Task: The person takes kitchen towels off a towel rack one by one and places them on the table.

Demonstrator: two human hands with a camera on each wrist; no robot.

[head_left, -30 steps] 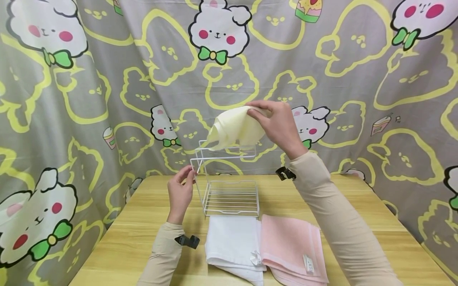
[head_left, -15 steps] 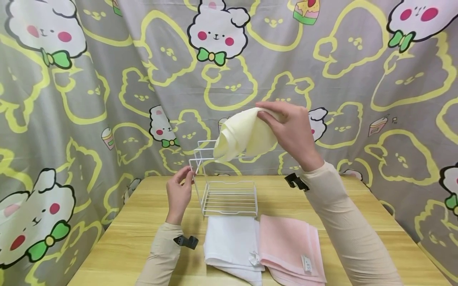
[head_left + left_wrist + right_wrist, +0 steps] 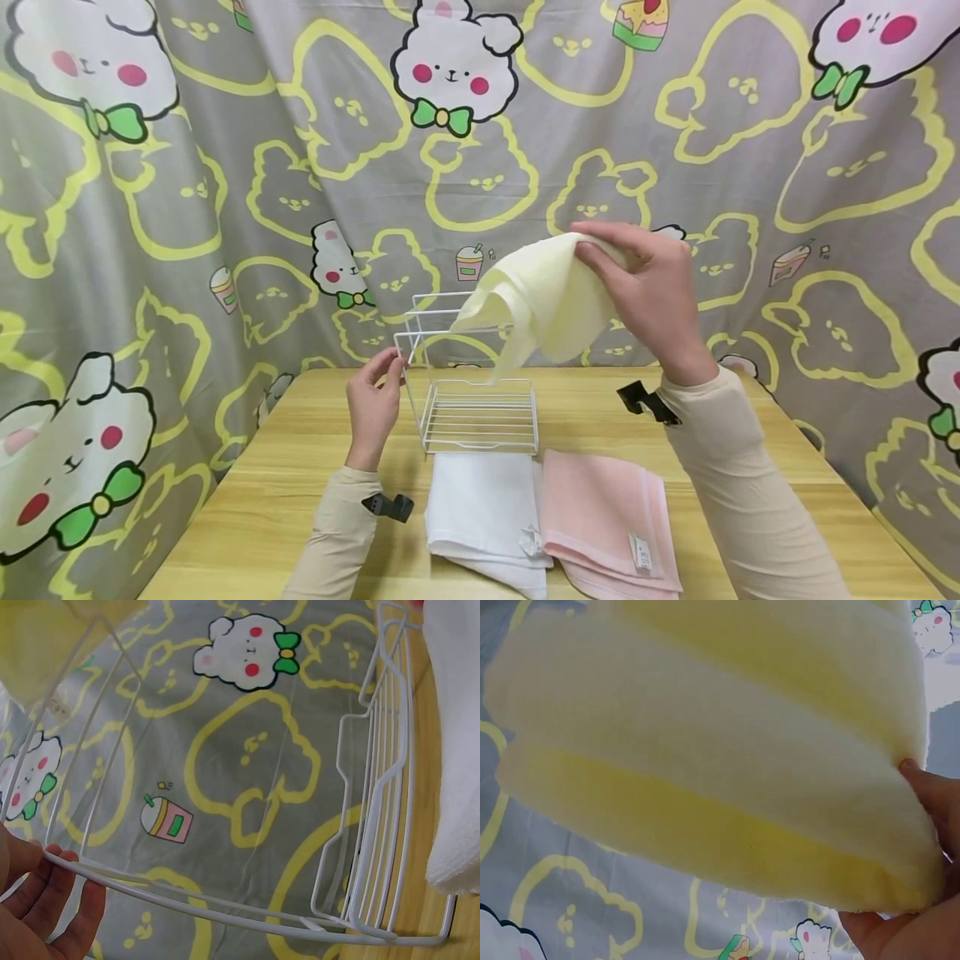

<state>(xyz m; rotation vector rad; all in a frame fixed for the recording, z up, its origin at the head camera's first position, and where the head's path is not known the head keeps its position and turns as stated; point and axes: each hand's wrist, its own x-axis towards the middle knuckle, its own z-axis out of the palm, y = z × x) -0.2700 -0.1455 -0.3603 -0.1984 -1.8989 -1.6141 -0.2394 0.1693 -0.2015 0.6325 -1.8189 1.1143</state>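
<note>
A pale yellow towel [image 3: 555, 292] hangs in loose folds from my right hand [image 3: 652, 292], which pinches its upper edge between thumb and fingers. Its lower corner overlaps the top bars of a white wire rack [image 3: 480, 443] in the head view. My left hand [image 3: 373, 407] grips the rack's left upright wire near the top, with the fingers [image 3: 56, 881] curled round it in the left wrist view. In the right wrist view the yellow towel [image 3: 705, 750] fills most of the picture, the thumb [image 3: 930, 787] on its edge.
A folded white towel [image 3: 483, 508] lies in front of the rack on the wooden table [image 3: 270, 500]. Beside it on the right is a folded pink towel [image 3: 603, 517] with a small label. A patterned curtain [image 3: 585, 125] hangs behind the table.
My right hand has moved to the right and slightly down with the yellow towel, uncovering more of the rack's top bars. My left hand stays on the rack.
</note>
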